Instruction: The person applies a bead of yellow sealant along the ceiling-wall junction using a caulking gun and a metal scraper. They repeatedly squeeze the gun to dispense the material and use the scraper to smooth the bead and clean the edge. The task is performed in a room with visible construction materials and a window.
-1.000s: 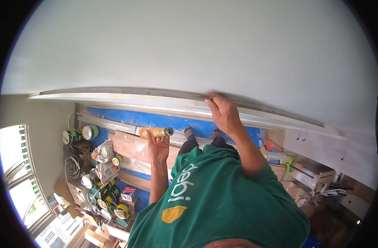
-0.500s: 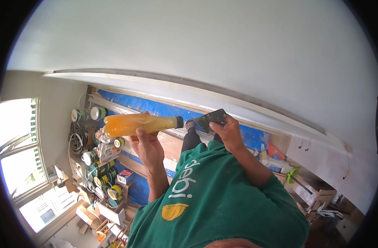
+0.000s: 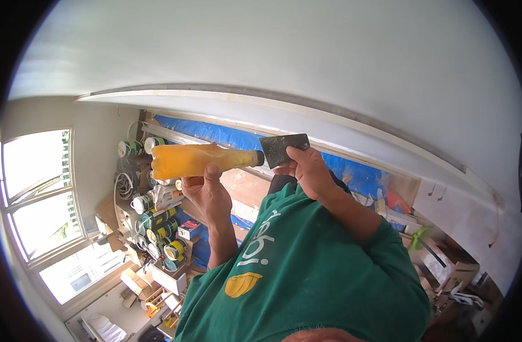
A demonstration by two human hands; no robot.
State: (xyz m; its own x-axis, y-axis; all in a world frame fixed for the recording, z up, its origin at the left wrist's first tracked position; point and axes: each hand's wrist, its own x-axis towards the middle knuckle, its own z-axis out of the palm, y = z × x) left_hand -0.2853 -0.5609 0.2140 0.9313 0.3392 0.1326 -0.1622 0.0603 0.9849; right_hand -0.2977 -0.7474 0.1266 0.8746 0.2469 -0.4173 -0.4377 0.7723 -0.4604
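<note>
My left hand is wrapped around a clear plastic bottle of orange-yellow liquid, the thumb along its near side. The bottle lies almost level, its black cap pointing right. Beside the cap, my right hand pinches a dark, flat, roughly rectangular piece with a speckled face; its exact kind is not clear. The piece's left edge appears very close to the cap, and I cannot tell whether they touch. Both hands are raised in front of my green shirt.
A long white ledge runs along the pale wall ahead. Blue sheeting covers part of the floor below. Several paint tins stand at the left near a window. Boxes and tools lie at the right.
The bottle has shifted slightly right in the picture, and the dark piece slightly left and up, turning its flat face toward me. The gap between cap and piece looks smaller. The background has slid right.
</note>
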